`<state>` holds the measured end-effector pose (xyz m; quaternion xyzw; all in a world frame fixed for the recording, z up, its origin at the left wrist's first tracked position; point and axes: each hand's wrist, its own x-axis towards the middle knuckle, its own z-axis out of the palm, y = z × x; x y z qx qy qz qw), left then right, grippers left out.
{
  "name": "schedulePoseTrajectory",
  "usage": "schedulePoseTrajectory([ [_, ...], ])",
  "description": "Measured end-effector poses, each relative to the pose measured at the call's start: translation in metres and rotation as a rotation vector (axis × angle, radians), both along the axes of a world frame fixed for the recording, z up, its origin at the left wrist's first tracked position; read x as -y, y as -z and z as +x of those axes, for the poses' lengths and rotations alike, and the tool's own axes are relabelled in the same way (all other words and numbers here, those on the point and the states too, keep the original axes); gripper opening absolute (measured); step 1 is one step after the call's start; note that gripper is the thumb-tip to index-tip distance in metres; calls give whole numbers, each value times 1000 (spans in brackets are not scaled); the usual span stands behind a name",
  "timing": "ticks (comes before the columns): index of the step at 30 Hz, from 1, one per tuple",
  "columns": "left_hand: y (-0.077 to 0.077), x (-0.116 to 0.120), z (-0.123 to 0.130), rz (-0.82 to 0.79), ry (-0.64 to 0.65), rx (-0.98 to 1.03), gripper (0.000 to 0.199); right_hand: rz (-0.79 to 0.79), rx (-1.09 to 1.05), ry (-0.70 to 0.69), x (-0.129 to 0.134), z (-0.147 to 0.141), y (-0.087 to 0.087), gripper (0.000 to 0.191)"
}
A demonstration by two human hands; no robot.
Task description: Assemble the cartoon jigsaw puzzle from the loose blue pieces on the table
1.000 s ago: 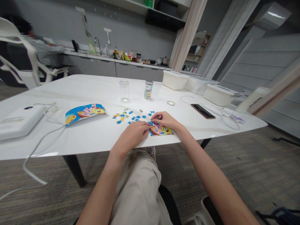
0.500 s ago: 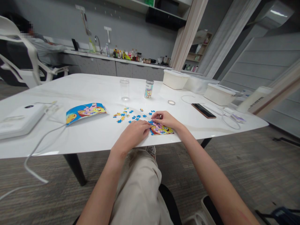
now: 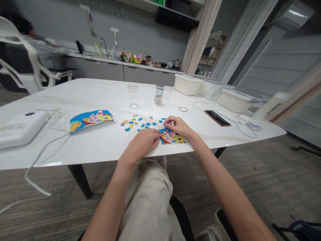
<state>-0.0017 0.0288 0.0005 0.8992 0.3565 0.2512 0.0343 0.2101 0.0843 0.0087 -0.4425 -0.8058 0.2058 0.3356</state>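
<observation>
— Right-hand fingers [image 3: 168, 121]?
— Curled and pinched down on the top edge of the jigsaw patch [image 3: 173, 138]; any piece between them hidden, so a grasp impossible to tell.
— Left-hand fingers [image 3: 155, 132]?
— Loose and unclenched, tips resting just beside the patch's left edge, nothing visibly held.
— Latest change?
— Right hand [image 3: 178, 128] a touch farther up and right than half a second ago; left hand [image 3: 140, 143] almost unmoved.
— And the patch?
— Flat on the tabletop [image 3: 100, 150], just below the right hand: pink and yellow cartoon picture, ragged blue edge.
— Around it?
— Loose blue and yellow puzzle pieces [image 3: 135, 124] to the left, then a printed picture sheet [image 3: 90, 121]; farther off, a printed jar [image 3: 158, 95] and a clear glass [image 3: 132, 95].
</observation>
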Motion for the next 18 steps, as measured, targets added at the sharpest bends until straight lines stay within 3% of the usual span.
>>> schedulePoseTrajectory([
  [7, 0, 0, 0, -6, 7, 10, 29, 23, 55, -39, 1, 3, -3, 21],
  [18, -2, 3, 0, 3, 11, 10, 30, -18, 78, 69, 0, 0, -3, 28],
])
